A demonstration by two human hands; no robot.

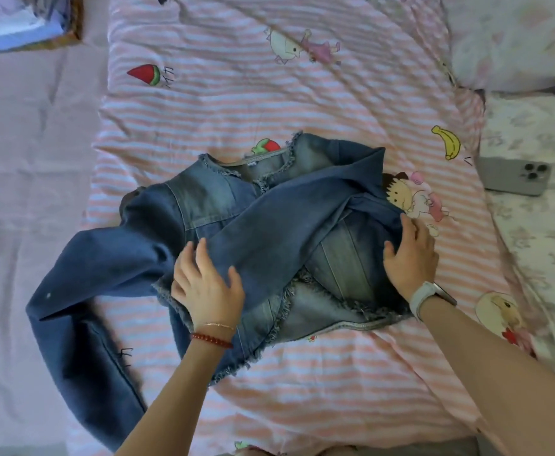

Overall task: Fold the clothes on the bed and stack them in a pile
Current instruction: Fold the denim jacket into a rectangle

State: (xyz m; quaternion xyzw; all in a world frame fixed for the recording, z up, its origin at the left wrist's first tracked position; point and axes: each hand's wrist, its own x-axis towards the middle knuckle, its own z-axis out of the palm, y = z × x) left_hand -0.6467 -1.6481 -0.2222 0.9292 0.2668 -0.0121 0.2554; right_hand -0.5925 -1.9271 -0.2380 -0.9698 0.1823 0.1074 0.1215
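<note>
While both hands lie flat on it, one denim jacket sits spread on the striped quilt, collar away from the person. The left hand presses with straight, slightly spread fingers on the cuff end of the sleeve that is folded across the jacket front; nothing is clenched or pinched. The right hand rests flat, fingers together, on the jacket's side edge where that same sleeve meets the shoulder, half on denim and half on quilt, gripping nothing. Two sleeves can be counted: one crossing between the hands, the other trailing outward from the left hand and down along the left forearm, its cuff hidden behind that arm. The denim is stiff, faded pale down the front panels and darker on the sleeves, with frayed fringe along collar, placket and hem.

One white watch bands the right wrist; two bracelets circle the left wrist, a red beaded bracelet and a thin gold chain. Beyond the right hand one grey phone lies face down on a floral sheet, three lenses showing. One pillow is cut off by the frame's far corner. Far beyond the left hand, a stack of pale folded fabric rests in what looks like a woven tray, cropped and blurred. The quilt is soft, pink-and-white striped, printed with cartoon girls and fruit.
</note>
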